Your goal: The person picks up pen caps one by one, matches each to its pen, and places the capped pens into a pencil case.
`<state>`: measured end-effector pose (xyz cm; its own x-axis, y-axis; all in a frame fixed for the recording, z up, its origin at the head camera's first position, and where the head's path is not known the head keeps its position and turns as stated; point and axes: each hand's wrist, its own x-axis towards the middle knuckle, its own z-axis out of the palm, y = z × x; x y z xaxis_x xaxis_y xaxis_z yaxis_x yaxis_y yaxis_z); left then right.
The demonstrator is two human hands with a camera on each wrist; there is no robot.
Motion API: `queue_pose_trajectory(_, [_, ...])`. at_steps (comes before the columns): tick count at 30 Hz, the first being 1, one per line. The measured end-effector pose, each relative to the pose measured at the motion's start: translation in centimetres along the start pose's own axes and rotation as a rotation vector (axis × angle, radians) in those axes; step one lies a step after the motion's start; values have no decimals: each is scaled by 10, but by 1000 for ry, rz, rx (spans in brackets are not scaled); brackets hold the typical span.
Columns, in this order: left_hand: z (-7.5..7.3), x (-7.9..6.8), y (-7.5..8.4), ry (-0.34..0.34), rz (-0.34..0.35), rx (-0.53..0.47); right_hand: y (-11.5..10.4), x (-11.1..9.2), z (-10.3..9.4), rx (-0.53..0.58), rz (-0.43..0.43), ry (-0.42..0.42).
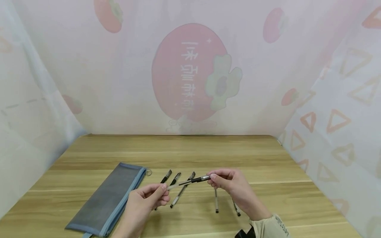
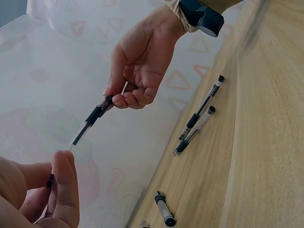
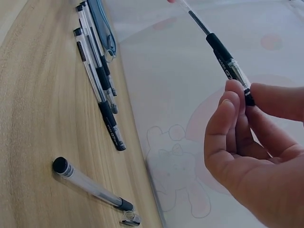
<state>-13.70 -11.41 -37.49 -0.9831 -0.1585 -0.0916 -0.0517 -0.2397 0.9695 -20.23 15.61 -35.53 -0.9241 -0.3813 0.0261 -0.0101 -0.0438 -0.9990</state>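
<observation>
Holding one pen [image 1: 200, 179] above the bench [image 1: 268, 188], left grip [image 1: 148, 197] pinching its clear end, right grip [image 1: 233, 183] its capped end: seemingly mid-handling, next calling for straight, steady alignment.

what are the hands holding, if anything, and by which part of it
One pen, by both ends: the left hand pinches the clear barrel near its tail, the right hand the capped end.

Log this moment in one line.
left hand: pinches pen by one end | right hand: pinches opposite end | other pens: on table | pouch: on table
</observation>
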Motion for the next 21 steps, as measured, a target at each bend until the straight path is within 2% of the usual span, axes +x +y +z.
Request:
queue_pose_trajectory(8, [1, -1, 2, 32, 16, 32, 1, -1, 1, -40, -27, -3])
queue_pose_trajectory(21, [-1, -2, -1, 59, 38, 15, 1, -1, 5, -74, -44, 3])
